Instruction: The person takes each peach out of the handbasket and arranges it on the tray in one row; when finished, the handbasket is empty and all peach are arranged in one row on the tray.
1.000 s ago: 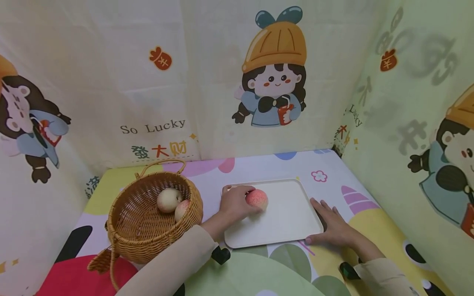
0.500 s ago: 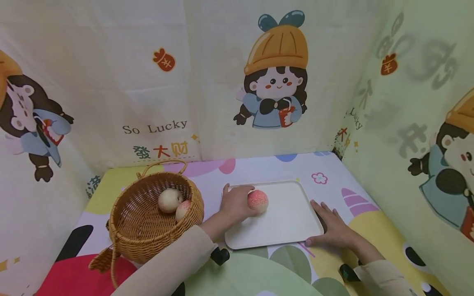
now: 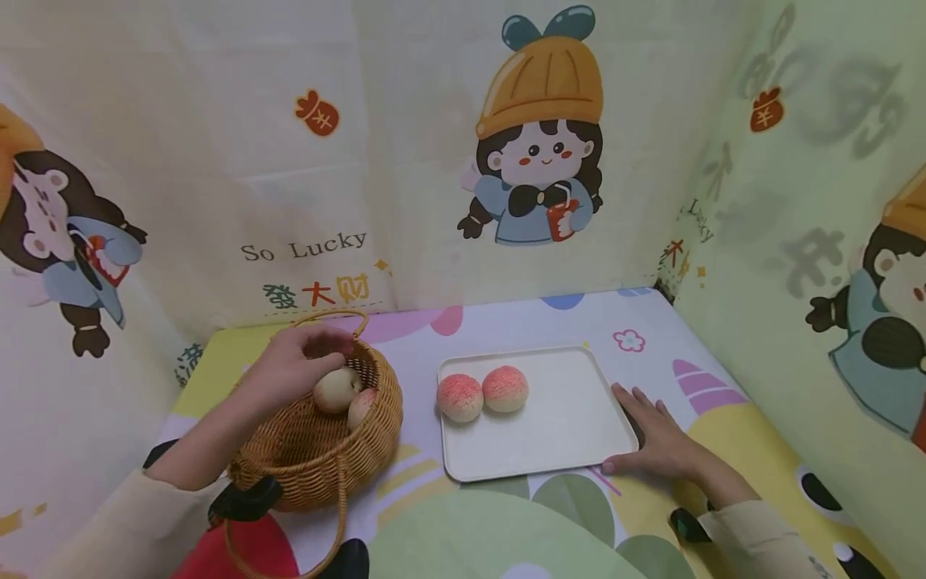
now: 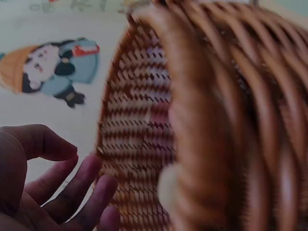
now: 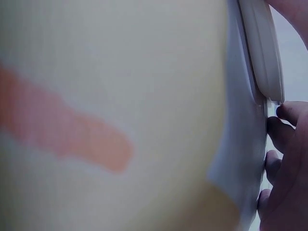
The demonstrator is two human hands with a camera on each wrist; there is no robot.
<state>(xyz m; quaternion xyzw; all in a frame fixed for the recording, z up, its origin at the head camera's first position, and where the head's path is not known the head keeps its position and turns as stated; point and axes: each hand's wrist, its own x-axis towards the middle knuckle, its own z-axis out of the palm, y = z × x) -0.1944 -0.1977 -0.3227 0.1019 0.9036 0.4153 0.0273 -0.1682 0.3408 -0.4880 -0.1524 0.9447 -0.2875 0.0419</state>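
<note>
My left hand [image 3: 300, 362] is over the wicker basket [image 3: 304, 474], fingers loosely bent and holding nothing. In the left wrist view its fingertips are near the basket's rim [image 4: 192, 115]. Inside the basket lie a pale peach [image 3: 334, 392] and a pinkish peach [image 3: 361, 408], partly hidden by the rim. Two pink-and-cream peaches, a left one [image 3: 460, 399] and a right one [image 3: 506, 389], sit side by side at the left of the white tray [image 3: 542, 442]. My right hand [image 3: 661, 442] rests at the tray's right edge, fingers spread and thumb at the near corner.
The basket stands left of the tray, its near handle [image 3: 342, 507] hanging toward the table's front. A patterned cloth [image 3: 463, 531] covers the table. Printed fabric walls [image 3: 419, 161] rise behind it and at both sides.
My left hand has left the tray and moved left over the basket. Another peach now shows where it was. The basket's near handle has swung rightward. My right hand has stayed put.
</note>
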